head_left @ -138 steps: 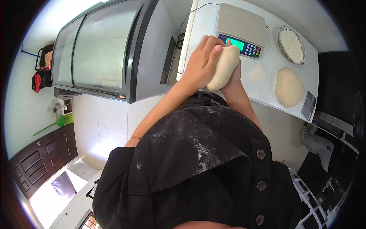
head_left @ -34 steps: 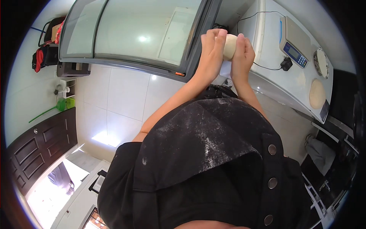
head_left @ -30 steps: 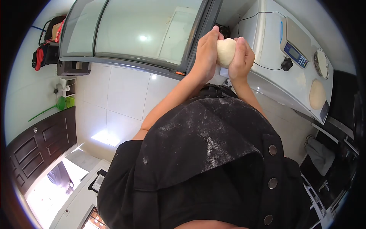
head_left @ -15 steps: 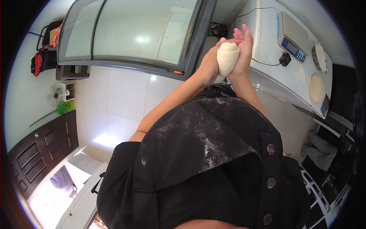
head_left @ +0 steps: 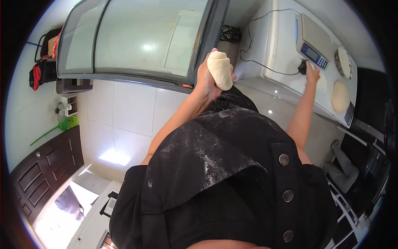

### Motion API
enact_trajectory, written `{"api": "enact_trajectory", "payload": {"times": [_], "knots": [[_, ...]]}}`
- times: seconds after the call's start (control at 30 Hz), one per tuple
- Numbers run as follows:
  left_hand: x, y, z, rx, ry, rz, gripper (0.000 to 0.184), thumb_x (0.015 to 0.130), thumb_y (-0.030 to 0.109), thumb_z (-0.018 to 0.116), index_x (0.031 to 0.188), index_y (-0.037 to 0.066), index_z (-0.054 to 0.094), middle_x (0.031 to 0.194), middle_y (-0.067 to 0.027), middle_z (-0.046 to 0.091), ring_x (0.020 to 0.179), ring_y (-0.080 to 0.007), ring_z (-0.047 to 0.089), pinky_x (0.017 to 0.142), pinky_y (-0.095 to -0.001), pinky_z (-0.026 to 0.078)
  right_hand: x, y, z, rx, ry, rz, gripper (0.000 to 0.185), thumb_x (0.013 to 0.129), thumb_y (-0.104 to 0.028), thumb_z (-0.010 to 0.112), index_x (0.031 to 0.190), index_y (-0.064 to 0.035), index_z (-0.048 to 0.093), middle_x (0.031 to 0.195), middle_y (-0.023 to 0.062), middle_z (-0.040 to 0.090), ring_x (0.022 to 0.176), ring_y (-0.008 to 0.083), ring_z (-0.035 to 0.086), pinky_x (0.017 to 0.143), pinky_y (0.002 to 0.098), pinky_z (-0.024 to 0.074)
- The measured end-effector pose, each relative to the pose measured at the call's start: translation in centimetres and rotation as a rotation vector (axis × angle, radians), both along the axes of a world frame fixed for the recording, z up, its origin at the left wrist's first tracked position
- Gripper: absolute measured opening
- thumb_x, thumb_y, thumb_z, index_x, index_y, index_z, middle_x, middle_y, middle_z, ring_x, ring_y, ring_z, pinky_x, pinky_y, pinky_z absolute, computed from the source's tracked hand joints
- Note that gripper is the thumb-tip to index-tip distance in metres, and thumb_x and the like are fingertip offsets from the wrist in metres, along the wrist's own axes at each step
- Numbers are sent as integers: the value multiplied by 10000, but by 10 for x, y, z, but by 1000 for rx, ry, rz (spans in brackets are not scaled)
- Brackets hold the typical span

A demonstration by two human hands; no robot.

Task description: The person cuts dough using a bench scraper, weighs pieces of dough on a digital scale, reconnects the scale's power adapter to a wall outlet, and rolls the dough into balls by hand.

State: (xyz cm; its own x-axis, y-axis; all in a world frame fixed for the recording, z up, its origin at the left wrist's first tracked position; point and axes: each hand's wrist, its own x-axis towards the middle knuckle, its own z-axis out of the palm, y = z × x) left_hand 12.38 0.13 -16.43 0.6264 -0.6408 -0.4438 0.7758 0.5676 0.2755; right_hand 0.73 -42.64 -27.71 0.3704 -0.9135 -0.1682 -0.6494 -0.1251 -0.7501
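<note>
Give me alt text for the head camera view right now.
A person's left hand holds a roll of pale dough while the right hand is at a black plug by a digital scale. Another dough piece and a bowl of white powder sit farther right on the white surface.

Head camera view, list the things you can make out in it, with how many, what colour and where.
Worktop: one, white, upper right
Scale: one, grey with blue panel, on the worktop
Bowl: one, silvery with white powder, beside the scale
Flat dough: one, cream, worktop's right end
Dough roll: one, cream, upper middle
Plug: one, black, by the scale's front
Coiled cable: one, black, beside the cabinet
Cabinet: one, grey, glass-topped, upper left
Door: one, dark brown, lower left
Garment: black, dusted white, on the wearer
Left hand: one, bare, grip around the dough roll
Right hand: one, bare, beside the plug; hold unclear
</note>
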Motion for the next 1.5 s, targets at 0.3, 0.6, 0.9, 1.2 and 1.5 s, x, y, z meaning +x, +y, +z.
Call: {"api": "enact_trajectory", "payload": {"times": [0.3,0.6,0.9,1.2,1.5], "knots": [[38,-11,4,113,169,-49,254,915,277,469,755,92,537,684,-67,499,589,-177,465,512,-312,385,-5,-44,2,600,43,144,648,779,-367,699,1309,-192,369,1186,150,482,974,272,541,744,390,510],[85,-31,-26,26,279,-47,277,927,286,443,744,97,528,710,-58,494,594,-172,451,513,-306,380,11,5,25,610,41,197,586,753,-174,737,1226,-138,391,1093,149,525,830,230,558,622,303,483],[177,-56,-37,-274,154,-123,386,978,273,313,687,71,468,646,-67,445,548,-164,402,488,-289,379,193,78,70,706,-707,405,509,770,14,612,1245,-48,440,1090,92,551,906,175,531,786,278,444],[303,-162,-72,-279,32,-226,481,989,290,282,651,44,520,603,-91,482,520,-168,455,446,-270,392,410,41,-175,1045,-1178,-234,327,833,-156,653,1101,-57,495,1016,75,539,855,162,530,684,275,449],[323,-218,-119,-421,91,-428,491,974,278,279,697,15,587,638,-119,555,528,-185,492,503,-257,419,469,-31,-441,1027,-1033,-834,435,823,-153,666,1167,-32,431,1149,134,471,971,283,527,784,439,548]]}}
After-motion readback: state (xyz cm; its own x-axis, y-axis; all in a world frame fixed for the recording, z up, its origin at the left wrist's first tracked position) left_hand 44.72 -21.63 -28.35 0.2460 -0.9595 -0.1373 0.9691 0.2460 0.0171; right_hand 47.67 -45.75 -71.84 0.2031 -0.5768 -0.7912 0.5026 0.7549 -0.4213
